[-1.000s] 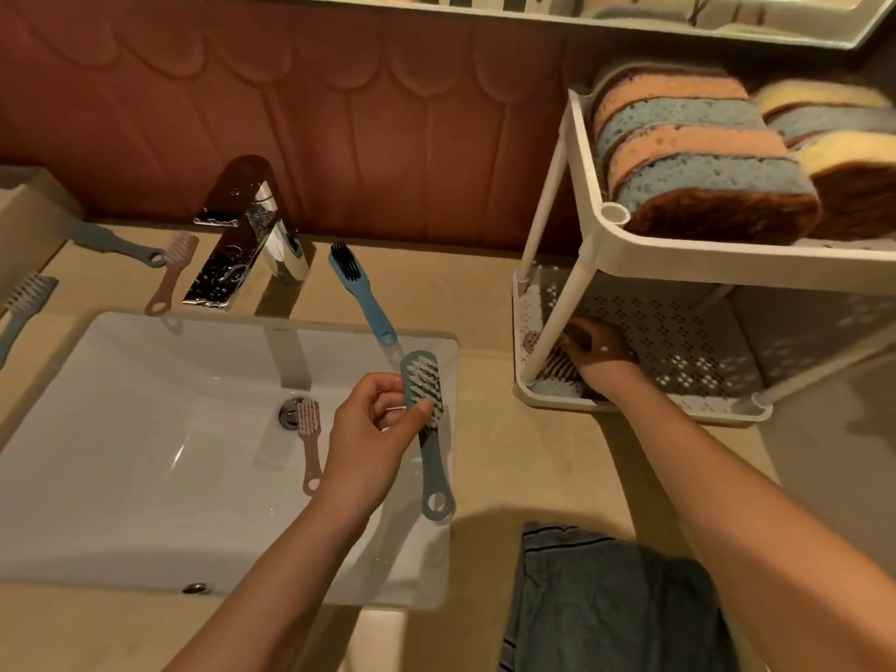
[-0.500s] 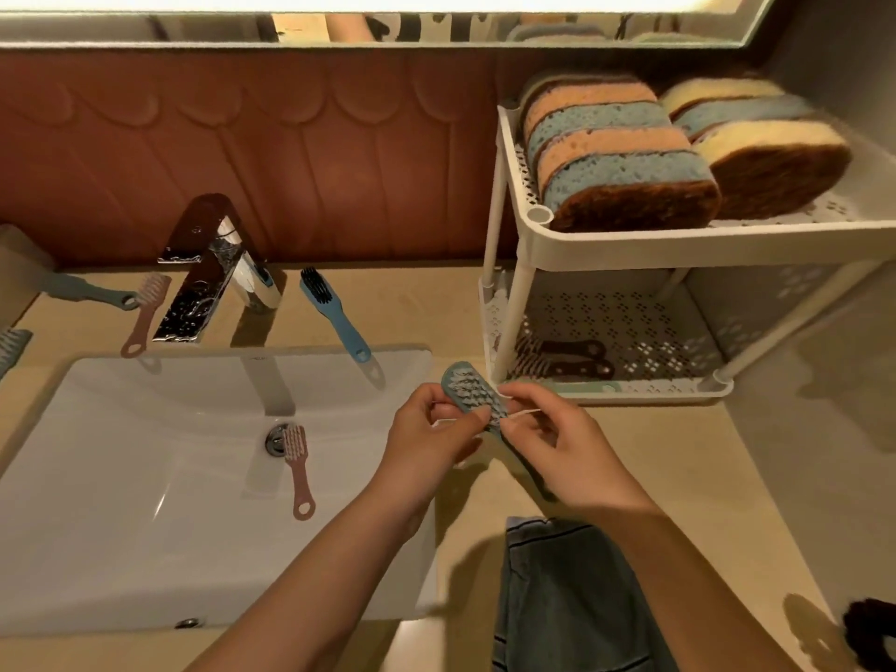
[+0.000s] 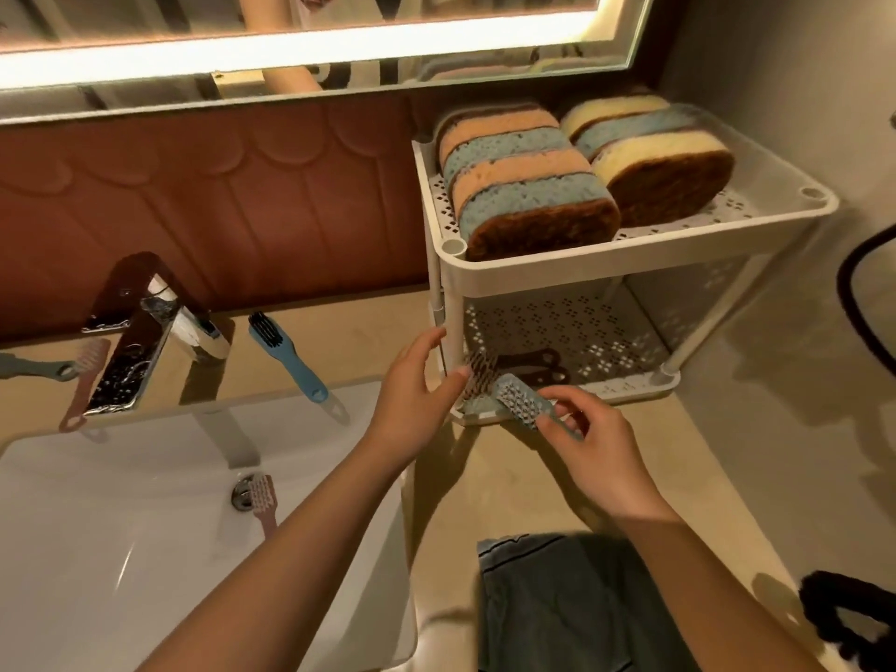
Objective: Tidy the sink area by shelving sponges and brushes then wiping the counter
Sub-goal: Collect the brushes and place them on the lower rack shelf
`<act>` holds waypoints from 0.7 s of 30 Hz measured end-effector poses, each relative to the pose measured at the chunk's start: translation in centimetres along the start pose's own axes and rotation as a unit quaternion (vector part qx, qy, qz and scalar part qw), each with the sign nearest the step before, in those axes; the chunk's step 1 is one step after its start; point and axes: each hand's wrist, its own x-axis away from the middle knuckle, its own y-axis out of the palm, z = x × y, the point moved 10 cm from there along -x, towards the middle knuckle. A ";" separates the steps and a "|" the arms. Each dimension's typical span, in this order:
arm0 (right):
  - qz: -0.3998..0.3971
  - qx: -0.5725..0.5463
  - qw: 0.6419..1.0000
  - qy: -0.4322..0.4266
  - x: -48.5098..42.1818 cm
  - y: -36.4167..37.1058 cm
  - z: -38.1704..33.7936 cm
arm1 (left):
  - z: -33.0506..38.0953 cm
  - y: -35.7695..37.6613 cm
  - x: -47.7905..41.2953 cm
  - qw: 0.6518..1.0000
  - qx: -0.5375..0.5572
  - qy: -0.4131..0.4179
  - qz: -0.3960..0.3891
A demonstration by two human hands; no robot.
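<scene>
Beige stone surface (image 3: 717, 468) beside a white sink (image 3: 97, 550), under a lit mirror (image 3: 300, 46). The right hand (image 3: 596, 448) kept a closed grip on a teal brush (image 3: 526, 405), bristles up, its head at the front edge of the rack (image 3: 625, 269)'s lower shelf. The left hand (image 3: 412, 395) was slack and held nothing, its fingertips near the rack's front post. Dark-handled brushes (image 3: 528, 366) lay on the lower shelf; how many could not be told. Two rows of sponges (image 3: 523, 186) stood on edge on the top shelf. A blue brush (image 3: 291, 361) lay on the surface behind the sink, right of the chrome tap (image 3: 140, 341); a pink brush (image 3: 85, 380) lay to the tap's left. Another pink brush (image 3: 264, 502) lay in the sink by the drain. A grey cloth (image 3: 582, 603) lay at the near edge.
</scene>
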 end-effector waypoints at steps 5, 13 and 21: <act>0.032 0.094 0.995 -0.005 -2.6 -0.6 1.1 | -0.5 0.8 -0.7 0.995 -0.063 0.066 0.034; 0.060 0.169 0.984 -0.003 -9.4 0.7 0.7 | -1.1 1.1 -0.8 0.982 -0.110 0.132 0.076; 0.006 0.209 0.977 -0.051 -15.1 5.5 -1.0 | -1.1 1.0 -0.7 0.978 -0.120 0.141 0.092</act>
